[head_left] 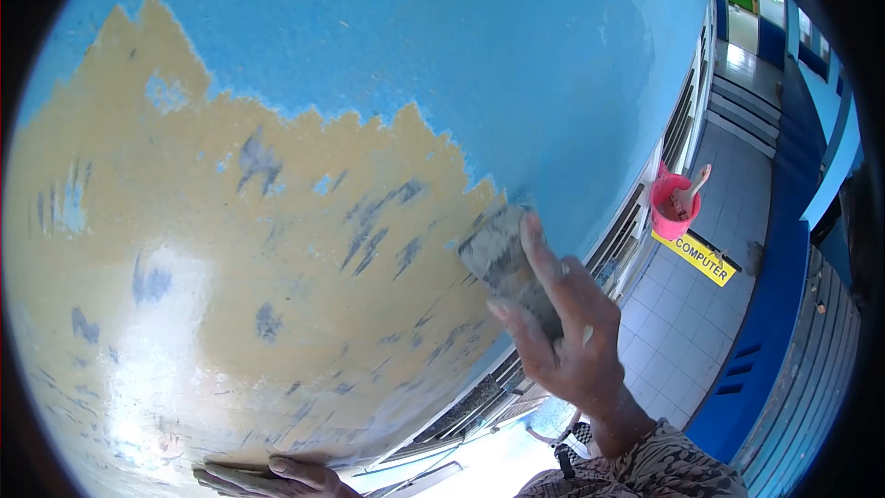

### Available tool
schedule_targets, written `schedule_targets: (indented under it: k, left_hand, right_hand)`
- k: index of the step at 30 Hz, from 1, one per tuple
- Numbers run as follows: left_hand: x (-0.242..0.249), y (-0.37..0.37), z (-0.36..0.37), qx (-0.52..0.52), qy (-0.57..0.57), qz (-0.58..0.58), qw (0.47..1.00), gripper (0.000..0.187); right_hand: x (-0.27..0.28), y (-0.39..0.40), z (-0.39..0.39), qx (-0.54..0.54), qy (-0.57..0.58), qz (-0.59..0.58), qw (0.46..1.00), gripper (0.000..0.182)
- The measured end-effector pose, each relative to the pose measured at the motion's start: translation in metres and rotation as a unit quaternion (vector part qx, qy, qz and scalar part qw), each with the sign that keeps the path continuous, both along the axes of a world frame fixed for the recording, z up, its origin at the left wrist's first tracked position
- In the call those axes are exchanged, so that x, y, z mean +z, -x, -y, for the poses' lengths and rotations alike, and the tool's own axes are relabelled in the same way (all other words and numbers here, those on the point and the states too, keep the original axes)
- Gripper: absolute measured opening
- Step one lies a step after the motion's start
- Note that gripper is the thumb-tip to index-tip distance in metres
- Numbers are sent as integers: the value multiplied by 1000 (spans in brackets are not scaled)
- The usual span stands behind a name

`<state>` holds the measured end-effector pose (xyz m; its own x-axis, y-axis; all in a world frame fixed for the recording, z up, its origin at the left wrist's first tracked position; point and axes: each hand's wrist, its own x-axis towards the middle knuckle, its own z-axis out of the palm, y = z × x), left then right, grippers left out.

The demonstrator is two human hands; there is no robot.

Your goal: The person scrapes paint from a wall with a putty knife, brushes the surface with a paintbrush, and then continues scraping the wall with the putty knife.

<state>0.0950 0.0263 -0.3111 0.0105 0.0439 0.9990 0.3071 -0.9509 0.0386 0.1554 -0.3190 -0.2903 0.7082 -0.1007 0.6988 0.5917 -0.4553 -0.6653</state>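
Right hand (581,341): fingers and thumb are closed about a grey block (509,258), gripping it by its edges. The block lies against the wall, just ahead of the fingertips, where blue paint (415,37) meets a tan patch (212,221). Whether its whole face touches cannot be determined.

Left hand (300,477): laid out nearly flat against the tan patch, well apart from the right hand, fingers extended, nothing seen in its grasp. It is partly cut off by the frame.

Condition: grey scuffs (258,159) mark the tan area between and beyond the hands; the boundary ahead of the right hand is ragged.

Surroundings: a red bucket (673,207) with a brush (693,186) in it stands to the right of the right hand, beside a yellow sign (705,261) lettered "COMPUTER".

Recommendation, in my judgement: hold the block flush, apply even pressure, use overlapping strokes along the ragged boundary, avoid digging a corner in, and brace with the left palm clear of the stroke.
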Motion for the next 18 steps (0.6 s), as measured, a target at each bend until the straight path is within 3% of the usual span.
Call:
schedule_targets:
  k: [2,3,10,12,16,18]
  left_hand:
    - [2,2,0,10,-1,6,1000,77]
    - [4,5,1,17,-2,7,1000,77]
    - [11,9,1,47,-16,12,999,78]
    - [11,11,0,54,-24,3,998,78]
    - [13,16,5,73,-26,-7,997,79]
    - [13,16,6,91,-18,-11,996,81]
  right_hand:
    - [23,0,7,-10,9,-18,1000,67]
    - [15,-11,5,-19,6,51,999,77]
    - [-4,6,-2,-10,30,23,999,77]
    - [15,4,0,-33,17,-7,999,65]
    - [9,4,1,-18,-3,22,1000,66]
    - [-11,11,-1,-5,44,6,999,77]
